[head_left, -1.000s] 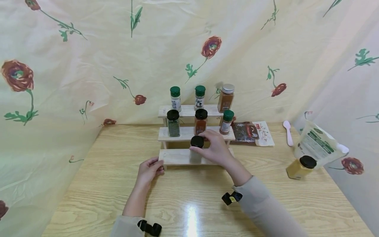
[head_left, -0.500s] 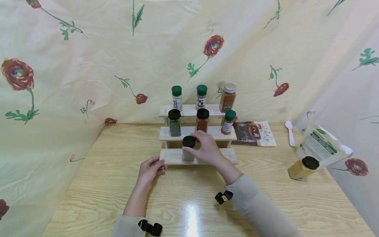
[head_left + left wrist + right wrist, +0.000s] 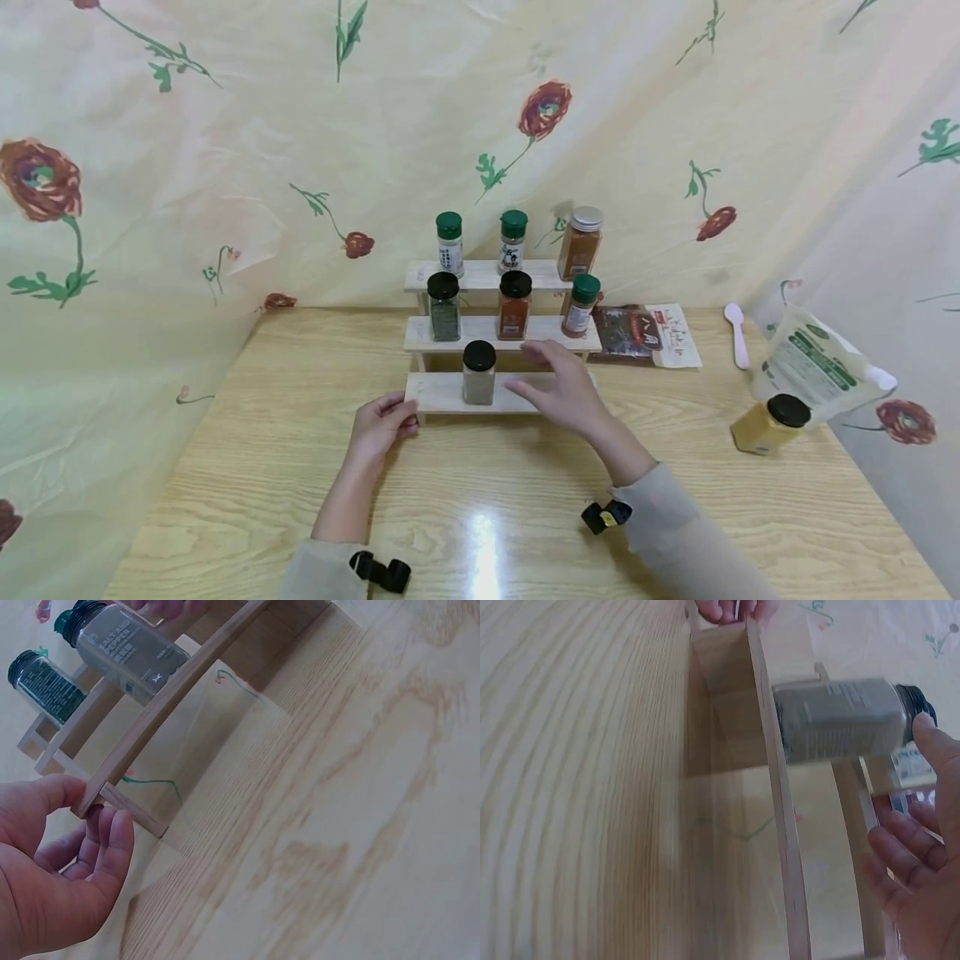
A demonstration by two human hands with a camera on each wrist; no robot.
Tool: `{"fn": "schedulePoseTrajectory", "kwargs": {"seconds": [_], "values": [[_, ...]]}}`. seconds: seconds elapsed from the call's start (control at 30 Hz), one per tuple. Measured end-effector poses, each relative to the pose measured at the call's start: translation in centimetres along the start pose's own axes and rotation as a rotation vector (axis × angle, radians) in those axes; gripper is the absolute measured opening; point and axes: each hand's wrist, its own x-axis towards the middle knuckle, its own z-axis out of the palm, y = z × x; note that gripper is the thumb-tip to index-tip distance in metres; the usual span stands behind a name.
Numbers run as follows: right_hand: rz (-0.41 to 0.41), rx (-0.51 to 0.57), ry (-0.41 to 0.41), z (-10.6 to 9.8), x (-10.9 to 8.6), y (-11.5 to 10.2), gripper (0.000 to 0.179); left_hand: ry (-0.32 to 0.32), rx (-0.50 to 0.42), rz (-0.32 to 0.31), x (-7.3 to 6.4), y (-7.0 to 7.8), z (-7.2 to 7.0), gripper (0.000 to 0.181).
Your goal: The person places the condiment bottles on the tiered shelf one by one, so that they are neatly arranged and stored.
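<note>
On the lowest step of a pale wooden tiered rack [image 3: 435,392] stands a black-capped spice jar [image 3: 478,379] with greyish contents, upright, left of the step's middle. My right hand [image 3: 562,387] is just right of that jar, thumb and fingers spread apart with nothing between them. At the rack's lower left corner, my left hand [image 3: 381,425] pinches the end of the lowest board, thumb on top and fingers curled below, as the left wrist view shows. The middle step holds a green-filled jar [image 3: 444,312], a red spice jar [image 3: 514,308] and a green-capped bottle [image 3: 581,308].
Two green-capped bottles [image 3: 450,246] and a silver-lidded jar [image 3: 581,246] stand on the top step. Right of the rack lie spice packets [image 3: 645,335] and a pink spoon [image 3: 737,337]. Farther right are a yellow jar [image 3: 768,425] and a white pouch [image 3: 817,358]. A floral sheet hangs behind.
My right hand has shifted the greyish spice jar left along the lowest step, then let go and drawn back to the right. My left hand has stayed on the rack's corner.
</note>
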Motion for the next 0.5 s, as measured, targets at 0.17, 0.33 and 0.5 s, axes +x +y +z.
{"fn": "schedulePoseTrajectory", "kwargs": {"seconds": [0.17, 0.33, 0.5], "values": [[-0.012, -0.034, 0.024, -1.7, -1.2, 1.0, 0.05, 0.003, 0.0, -0.009, -0.1, -0.1, 0.0, 0.036], [-0.023, -0.073, 0.074, -3.6, -2.5, 2.4, 0.047, -0.001, 0.003, -0.008, -0.2, 0.0, 0.0, 0.037], [-0.001, -0.125, 0.114, -5.5, -3.8, 3.7, 0.044, -0.001, 0.001, -0.003, -0.1, 0.0, 0.1, 0.036]]}}
